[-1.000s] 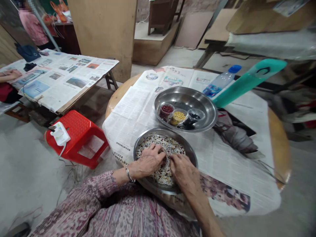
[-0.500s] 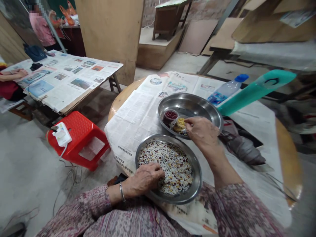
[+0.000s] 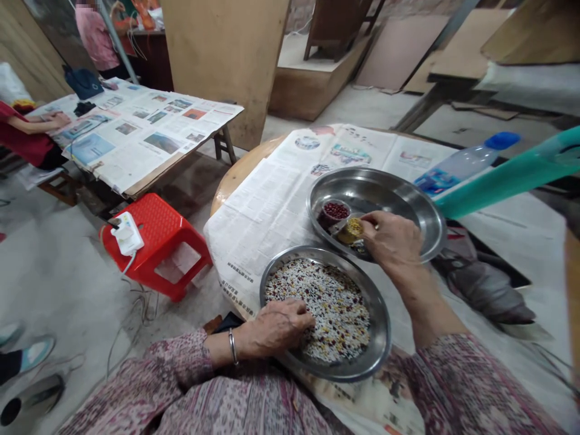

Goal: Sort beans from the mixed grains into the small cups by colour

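A steel bowl (image 3: 385, 338) in front of me holds mixed grains (image 3: 330, 308), white with dark red, yellow and black bits. My left hand (image 3: 278, 326), fingers curled together, rests at the near left of these grains; what it grips is hidden. Over a wider steel basin (image 3: 394, 181) behind it is my right hand (image 3: 392, 241), fingertips pinched beside a small clear cup of yellow beans (image 3: 354, 228). Whatever the pinch holds is too small to make out. Left of that cup stands a cup of dark red beans (image 3: 336, 210). A third cup is covered by my right hand.
Newspaper (image 3: 254, 217) covers the round table. At right are a plastic bottle (image 3: 471, 157), a green long object (image 3: 512, 181) and a grey cloth bundle (image 3: 489, 290). A red stool (image 3: 158, 223) carries a power strip (image 3: 127, 234). Other people are near the left table (image 3: 136, 169).
My right hand has left the grains and reached over the basin to the bean cups, staying there since half a second ago. My left hand stays at the bowl. The view has shifted.
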A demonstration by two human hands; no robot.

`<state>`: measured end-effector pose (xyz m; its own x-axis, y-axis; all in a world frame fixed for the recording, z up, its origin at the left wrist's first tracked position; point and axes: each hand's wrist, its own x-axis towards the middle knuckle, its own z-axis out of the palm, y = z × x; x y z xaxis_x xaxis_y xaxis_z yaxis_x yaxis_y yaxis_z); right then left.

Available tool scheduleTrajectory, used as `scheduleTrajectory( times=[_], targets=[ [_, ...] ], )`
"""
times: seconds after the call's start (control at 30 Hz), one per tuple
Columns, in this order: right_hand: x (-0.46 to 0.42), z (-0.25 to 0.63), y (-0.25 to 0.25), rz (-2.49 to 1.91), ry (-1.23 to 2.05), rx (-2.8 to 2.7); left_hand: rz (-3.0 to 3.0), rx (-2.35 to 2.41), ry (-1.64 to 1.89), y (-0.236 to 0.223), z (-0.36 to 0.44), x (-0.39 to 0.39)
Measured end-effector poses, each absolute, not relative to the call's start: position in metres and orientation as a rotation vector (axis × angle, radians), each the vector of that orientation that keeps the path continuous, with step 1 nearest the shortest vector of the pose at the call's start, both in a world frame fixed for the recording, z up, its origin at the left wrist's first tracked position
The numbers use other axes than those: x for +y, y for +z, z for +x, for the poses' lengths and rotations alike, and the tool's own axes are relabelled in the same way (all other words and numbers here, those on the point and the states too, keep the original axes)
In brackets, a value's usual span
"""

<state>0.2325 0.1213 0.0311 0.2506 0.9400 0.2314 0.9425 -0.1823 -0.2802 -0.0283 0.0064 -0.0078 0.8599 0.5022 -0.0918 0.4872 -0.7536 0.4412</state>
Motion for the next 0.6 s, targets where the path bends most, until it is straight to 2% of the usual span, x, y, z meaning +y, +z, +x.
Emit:
scheduleTrajectory(
  times=[0.17, 0.4, 0.47, 0.6],
  targets=[
    [0.063, 0.22, 0.026, -1.954, 0.149, -1.603, 2.583, 0.721, 0.066, -0.011, -0.027, 0.006],
    [-0.05, 0.159, -0.009, -1.63, 0.59, -2.104, 2.479, 0.826, 0.104, -0.011, -0.026, 0.003],
    [-0.06, 0.149, -0.02, -1.609, 0.537, -2.222, 2.455, 0.825, 0.119, -0.01, -0.024, 0.003],
    [-0.047, 0.157, -0.031, -1.761, 0.208, -2.23, 2.47, 0.862, 0.149, -0.01, -0.021, 0.003]
  ],
)
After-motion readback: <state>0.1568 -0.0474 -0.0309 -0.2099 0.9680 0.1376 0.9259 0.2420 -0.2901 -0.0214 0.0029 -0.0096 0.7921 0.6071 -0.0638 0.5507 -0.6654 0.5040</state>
